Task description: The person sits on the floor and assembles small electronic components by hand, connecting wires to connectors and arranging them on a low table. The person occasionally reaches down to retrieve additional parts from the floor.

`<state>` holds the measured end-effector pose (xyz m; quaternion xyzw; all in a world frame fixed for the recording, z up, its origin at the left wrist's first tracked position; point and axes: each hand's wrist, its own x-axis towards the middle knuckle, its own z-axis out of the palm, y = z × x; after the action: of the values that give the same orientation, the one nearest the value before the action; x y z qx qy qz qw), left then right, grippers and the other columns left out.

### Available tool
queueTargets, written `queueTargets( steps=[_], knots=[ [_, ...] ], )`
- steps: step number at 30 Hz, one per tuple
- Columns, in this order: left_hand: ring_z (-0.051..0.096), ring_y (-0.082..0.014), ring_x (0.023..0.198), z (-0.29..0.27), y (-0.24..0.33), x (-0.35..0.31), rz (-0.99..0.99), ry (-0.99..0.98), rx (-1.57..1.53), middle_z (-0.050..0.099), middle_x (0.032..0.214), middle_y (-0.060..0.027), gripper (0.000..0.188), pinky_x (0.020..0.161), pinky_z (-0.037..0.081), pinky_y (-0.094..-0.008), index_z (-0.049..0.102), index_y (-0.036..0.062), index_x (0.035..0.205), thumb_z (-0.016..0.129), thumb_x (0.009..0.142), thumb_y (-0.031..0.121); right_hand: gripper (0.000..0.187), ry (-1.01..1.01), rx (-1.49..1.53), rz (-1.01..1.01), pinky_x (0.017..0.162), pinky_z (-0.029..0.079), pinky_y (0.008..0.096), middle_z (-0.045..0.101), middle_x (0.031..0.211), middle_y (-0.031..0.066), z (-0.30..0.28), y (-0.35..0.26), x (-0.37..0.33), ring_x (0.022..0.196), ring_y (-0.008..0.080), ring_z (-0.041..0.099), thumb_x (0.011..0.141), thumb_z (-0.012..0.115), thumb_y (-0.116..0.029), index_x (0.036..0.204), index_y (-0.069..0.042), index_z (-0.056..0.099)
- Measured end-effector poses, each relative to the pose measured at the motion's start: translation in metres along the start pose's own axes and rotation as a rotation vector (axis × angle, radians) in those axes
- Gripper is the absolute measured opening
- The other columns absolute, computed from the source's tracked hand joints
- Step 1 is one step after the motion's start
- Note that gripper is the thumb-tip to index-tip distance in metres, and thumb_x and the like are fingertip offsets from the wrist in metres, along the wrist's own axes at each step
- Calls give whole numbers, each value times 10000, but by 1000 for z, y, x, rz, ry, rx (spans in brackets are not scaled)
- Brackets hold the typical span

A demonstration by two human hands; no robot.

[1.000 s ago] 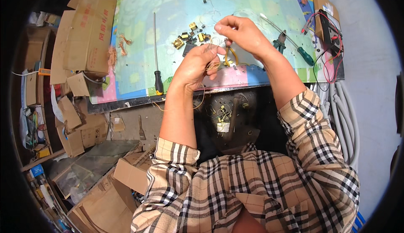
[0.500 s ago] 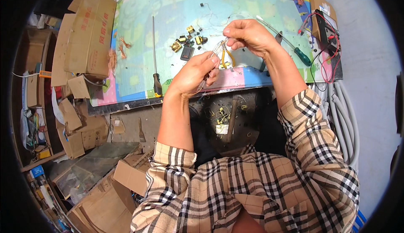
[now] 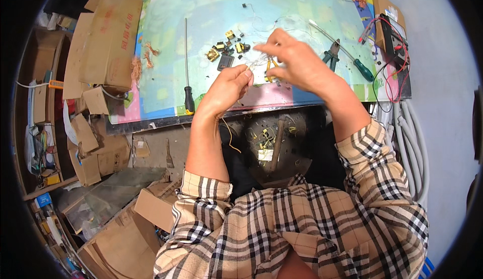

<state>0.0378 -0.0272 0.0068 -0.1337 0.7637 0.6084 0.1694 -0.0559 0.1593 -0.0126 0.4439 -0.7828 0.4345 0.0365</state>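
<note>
While the left hand (image 3: 229, 88) pinches thin yellowish wire (image 3: 232, 135), strands jut past its thumb and forefinger and a tail dangles by the wrist; the right hand (image 3: 297, 62) arches nearby, fingers spread, its hold impossible to tell.

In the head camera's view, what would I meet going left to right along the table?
Tan cardboard box, small coppery wire bundle, long black-handled metal screwdriver, bare left hand holding thin yellowish wire, bare right hand, dark green-handled pliers, black boxy device.
</note>
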Motion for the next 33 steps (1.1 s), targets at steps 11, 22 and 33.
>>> queueTargets(
  steps=[11,22,33],
  knots=[
    [275,-51,549,18,3,11,151,110,-137,340,636,74,260,499,232,-213,588,42,1016,444,1011,259,168,-60,1034,571,605,548,253,672,788,87,7,20,13,684,129,650,862,695,-122,905,37,663],
    [345,-85,585,25,-1,16,96,22,-303,432,729,14,285,510,277,-227,520,74,865,499,988,330,129,88,1042,619,591,519,242,662,763,80,19,9,19,658,133,643,861,678,-100,887,24,656],
    [507,-154,626,15,-5,14,77,-364,-854,502,737,-48,270,546,425,-282,509,53,859,489,994,286,224,-193,956,450,722,473,251,671,833,28,7,21,24,783,95,590,851,711,-189,980,-6,703]
  ],
)
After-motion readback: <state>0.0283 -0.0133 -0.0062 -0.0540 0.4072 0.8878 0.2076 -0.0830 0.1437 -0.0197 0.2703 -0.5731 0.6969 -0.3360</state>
